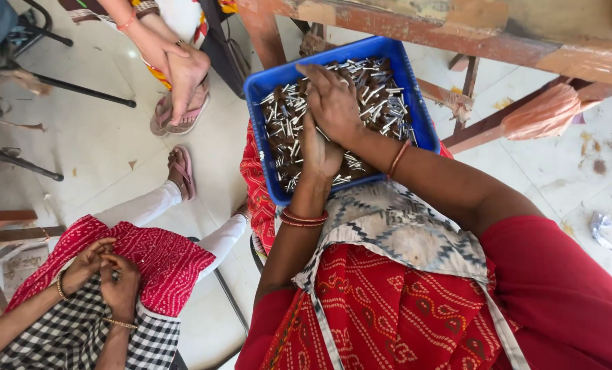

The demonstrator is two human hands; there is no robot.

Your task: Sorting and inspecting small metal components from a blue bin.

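A blue plastic tray point(265, 85) rests on my lap, filled with several small metal pins and dark brown pieces point(381, 103). My right hand point(333, 103) lies palm down on the parts in the middle of the tray, fingers spread. My left hand point(320, 154) sits just below it, pressed against the right hand, its fingers tucked under and hidden, so what it grips cannot be seen. Both wrists wear red bangles. A patterned cloth point(395, 226) covers my lap under the tray.
A seated person at lower left works something small between two hands point(107, 270) over a checked cloth. Another person's hands point(176, 62) are at the top left. A wooden bench frame point(498, 34) stands right behind the tray. Metal chair legs point(80, 85) cross the floor.
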